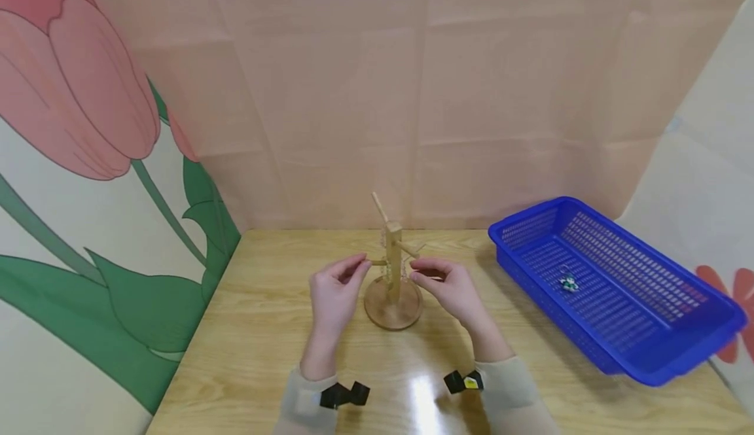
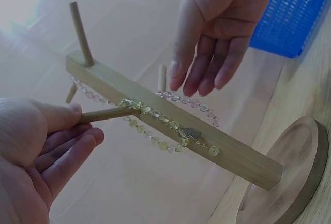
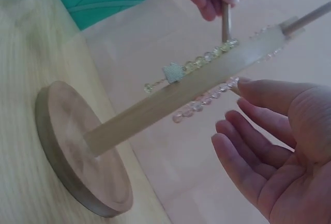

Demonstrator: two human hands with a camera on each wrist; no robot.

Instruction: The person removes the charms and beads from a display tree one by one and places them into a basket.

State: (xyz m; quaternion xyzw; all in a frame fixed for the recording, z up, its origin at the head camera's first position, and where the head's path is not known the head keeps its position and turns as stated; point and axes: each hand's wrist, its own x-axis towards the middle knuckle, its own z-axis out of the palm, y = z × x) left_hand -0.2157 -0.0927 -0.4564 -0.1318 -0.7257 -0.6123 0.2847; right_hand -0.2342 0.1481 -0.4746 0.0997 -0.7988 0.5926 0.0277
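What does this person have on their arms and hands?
The left hand and right hand wear no gloves. Pale greyish sleeves cover the forearms. Small black blocks sit at both cuffs; the right set has a yellow patch.

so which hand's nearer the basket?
Right. The right hand is on the stand's basket side, with a gap of bare table before the basket. The left hand is across the stand, farther off.

Pale greyish sleeves [image 1: 511,392] meet black, blocky wrist pieces [image 1: 336,396] — one with, seemingly, a yellow mark [image 1: 470,383].
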